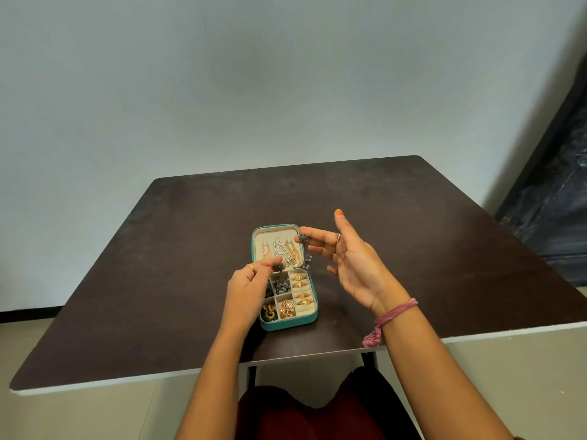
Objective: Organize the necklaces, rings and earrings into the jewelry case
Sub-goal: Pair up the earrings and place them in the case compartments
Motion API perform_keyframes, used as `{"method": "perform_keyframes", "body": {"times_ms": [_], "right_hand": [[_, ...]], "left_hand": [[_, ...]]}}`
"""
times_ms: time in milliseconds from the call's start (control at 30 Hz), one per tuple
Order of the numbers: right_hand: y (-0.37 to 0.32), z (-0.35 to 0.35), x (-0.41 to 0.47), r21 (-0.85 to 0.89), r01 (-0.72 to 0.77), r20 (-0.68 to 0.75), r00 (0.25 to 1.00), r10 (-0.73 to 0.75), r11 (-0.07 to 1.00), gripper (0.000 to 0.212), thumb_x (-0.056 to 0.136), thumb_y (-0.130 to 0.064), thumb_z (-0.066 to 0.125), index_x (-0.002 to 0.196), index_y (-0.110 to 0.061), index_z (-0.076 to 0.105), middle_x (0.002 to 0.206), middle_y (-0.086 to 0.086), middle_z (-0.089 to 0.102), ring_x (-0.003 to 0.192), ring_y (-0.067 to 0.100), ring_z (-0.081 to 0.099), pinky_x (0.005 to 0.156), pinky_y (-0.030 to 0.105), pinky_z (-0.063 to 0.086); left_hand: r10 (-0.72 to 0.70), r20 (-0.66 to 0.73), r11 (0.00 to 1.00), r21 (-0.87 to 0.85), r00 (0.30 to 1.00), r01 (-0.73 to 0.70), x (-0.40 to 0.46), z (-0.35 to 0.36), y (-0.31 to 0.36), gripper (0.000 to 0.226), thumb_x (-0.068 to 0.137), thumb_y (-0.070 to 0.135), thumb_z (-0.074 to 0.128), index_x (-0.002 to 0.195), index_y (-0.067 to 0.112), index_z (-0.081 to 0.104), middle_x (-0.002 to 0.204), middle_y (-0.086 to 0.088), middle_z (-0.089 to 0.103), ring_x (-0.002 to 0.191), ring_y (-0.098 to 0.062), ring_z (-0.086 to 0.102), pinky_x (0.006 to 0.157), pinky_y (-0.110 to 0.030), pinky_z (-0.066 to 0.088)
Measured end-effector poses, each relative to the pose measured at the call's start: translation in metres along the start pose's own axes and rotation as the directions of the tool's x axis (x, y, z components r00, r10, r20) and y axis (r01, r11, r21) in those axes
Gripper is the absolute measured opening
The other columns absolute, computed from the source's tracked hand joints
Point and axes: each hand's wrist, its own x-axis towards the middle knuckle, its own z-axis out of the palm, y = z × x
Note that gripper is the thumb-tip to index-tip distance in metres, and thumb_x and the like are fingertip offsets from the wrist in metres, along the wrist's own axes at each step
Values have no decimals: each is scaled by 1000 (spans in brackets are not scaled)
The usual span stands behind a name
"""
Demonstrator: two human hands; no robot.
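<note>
Left hand [246, 282] pinching dark earring [278, 266] over open jewelry case [287, 323] mid-tabletop [158, 265], right hand [346, 258] pinching its twin [303, 238] beside lid; best lowered gently together into dark-earring compartment [282, 285], clear of necklaces [282, 252].

Gold ring on left hand [246, 285], pink thread bracelet [392, 315], orange nail polish [339, 212]

Each hand [246, 285] [351, 260] pinches dark earring [279, 266] [303, 238] over open case [313, 316].
</note>
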Motion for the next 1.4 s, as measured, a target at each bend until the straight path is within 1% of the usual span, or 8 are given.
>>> {"method": "perform_keyframes", "body": {"times_ms": [333, 467, 567, 700, 900, 1100, 1200, 1400], "right_hand": [[6, 5, 5, -29, -25, -1, 1000, 24, 999, 67, 92, -64, 24, 112, -22, 72, 117, -12, 68, 120, 8, 52, 107, 47, 15], [6, 5, 5, -34, -25, -14, 1000, 25, 999, 65, 92, -63, 26, 111, -21, 72, 116, -12, 68, 118, 7, 52, 108, 47, 14], [6, 5, 5, -41, -26, -21, 999, 25, 999, 64, 93, -63, 26, 111, -22, 72, 116, -12, 68, 118, 8, 53, 107, 45, 16], [8, 7, 7, -59, -32, -25, 999, 31, 998, 64, 93, -63, 26, 110, -23, 72, 116, -11, 69, 118, 8, 53, 105, 44, 17], [12, 12, 7, -107, -39, -34, 999, 35, 994, 61, 95, -61, 27, 108, -24, 73, 113, -13, 69, 114, 4, 55, 106, 40, 18], [15, 19, 8, -119, -15, -1, 1000, 15, 993, 57, 96, -59, 30, 101, -24, 76, 111, -10, 71, 115, 5, 57, 116, 40, 21], [14, 20, 8, -135, -17, 16, 1000, 19, 991, 59, 95, -59, 30, 106, -20, 74, 115, -7, 70, 113, 5, 58, 98, 24, 36], [15, 24, 6, -286, -64, 33, 997, 77, 956, 63, 96, -59, 25, 113, -18, 71, 115, -5, 68, 92, -5, 60, 56, 0, 37]], "left_hand": [[130, 15, 947, 295, 991, -129, 15, -2, -11, 8, 90, 27, 63, 86, 34, 65, 88, 12, 69, 86, -3, 65, 70, -18, 49], [164, 20, 899, 409, 986, -158, 25, -4, -20, 11, 87, 38, 64, 77, 43, 65, 98, 14, 62, 97, -9, 58, 86, -37, 49], [136, 1, 859, 498, 991, -119, 29, -5, -25, 17, 82, 53, 61, 71, 42, 68, 104, 12, 60, 110, -14, 48, 97, -46, 38], [92, -54, 834, 549, 994, -48, 30, -2, -22, 22, 88, 44, 61, 70, 32, 67, 112, 9, 57, 113, -14, 36, 97, -46, 25], [73, -78, 903, 429, 994, -33, 32, -2, -25, 13, 76, 45, 63, 69, 56, 64, 105, 12, 59, 103, -16, 57, 93, -54, 45], [13, -109, 978, 209, 994, 10, 29, -4, -24, 11, 81, 28, 68, 85, 39, 68, 104, 3, 65, 93, -14, 64, 86, -47, 54], [-23, -122, 999, 34, 992, 28, 26, -6, -21, 15, 87, 13, 64, 94, 25, 69, 102, -1, 69, 93, -16, 67, 78, -35, 57], [-11, -225, 994, -111, 974, -15, 23, -11, -24, 14, 90, 9, 61, 98, 17, 69, 96, 3, 69, 81, -5, 67, 61, -19, 52]]}}
